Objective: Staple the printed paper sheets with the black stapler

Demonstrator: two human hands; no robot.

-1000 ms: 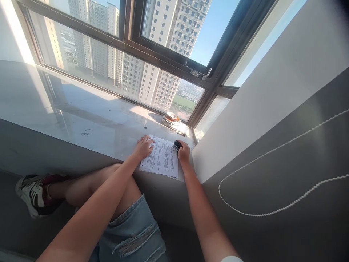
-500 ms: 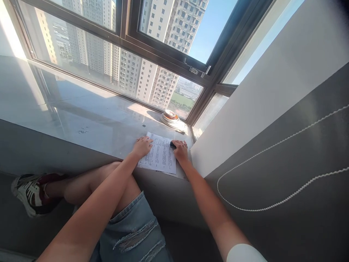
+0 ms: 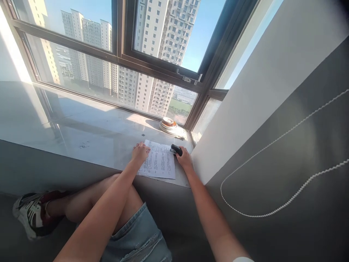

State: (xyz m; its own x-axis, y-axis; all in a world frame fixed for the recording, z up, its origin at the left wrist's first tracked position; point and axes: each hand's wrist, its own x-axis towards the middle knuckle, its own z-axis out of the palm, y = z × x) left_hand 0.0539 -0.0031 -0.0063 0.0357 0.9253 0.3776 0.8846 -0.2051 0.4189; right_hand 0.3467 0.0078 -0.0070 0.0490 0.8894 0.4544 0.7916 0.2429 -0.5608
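A printed sheet of paper (image 3: 159, 162) lies flat on the pale stone window sill (image 3: 95, 133), near its front edge. My left hand (image 3: 140, 153) rests on the paper's left side with its fingers curled down onto it. My right hand (image 3: 184, 158) grips a small black stapler (image 3: 176, 149) at the paper's upper right corner.
A stack of round dishes (image 3: 169, 124) stands at the back right of the sill by the window frame (image 3: 152, 71). A white wall (image 3: 261, 91) rises close on the right, with a bead cord (image 3: 272, 174) below it. My bent legs and a sneaker (image 3: 29, 213) are below the sill.
My right hand has drawn back slightly and the black stapler now shows more clearly at the paper's corner. My left hand stays on the paper. The view has tilted a little.
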